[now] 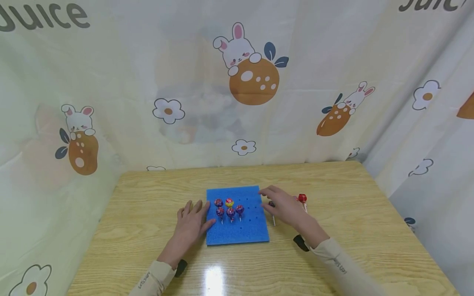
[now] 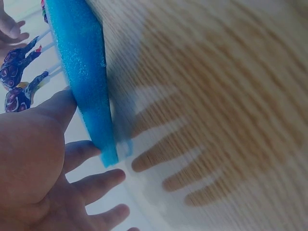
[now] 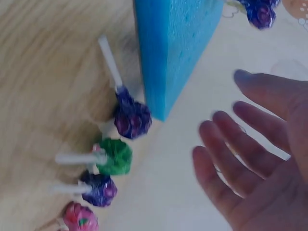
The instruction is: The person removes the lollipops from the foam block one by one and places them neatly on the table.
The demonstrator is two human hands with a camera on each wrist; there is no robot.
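Note:
A blue foam board [image 1: 237, 237] with rows of small holes lies on the table. Several wrapped lollipops [image 1: 231, 212] stand in its left part, mostly purple, one yellow and red. At the board's left edge is my left hand [image 1: 189, 225], fingers spread, thumb and index finger against the foam. Just right of the board my right hand [image 1: 284, 209] hovers with loose, parted fingers and nothing between them. Below it, in the right wrist view, lie a purple lollipop [image 3: 132, 119] close to the board, a green lollipop [image 3: 115, 156], another purple one [image 3: 98, 189] and a pink one [image 3: 81, 217].
A red lollipop [image 1: 302, 197] lies on the wooden table [image 1: 148, 189] beyond my right hand, partly beside others that the hand hides. A printed curtain [image 1: 192, 144] hangs behind the table and along both sides.

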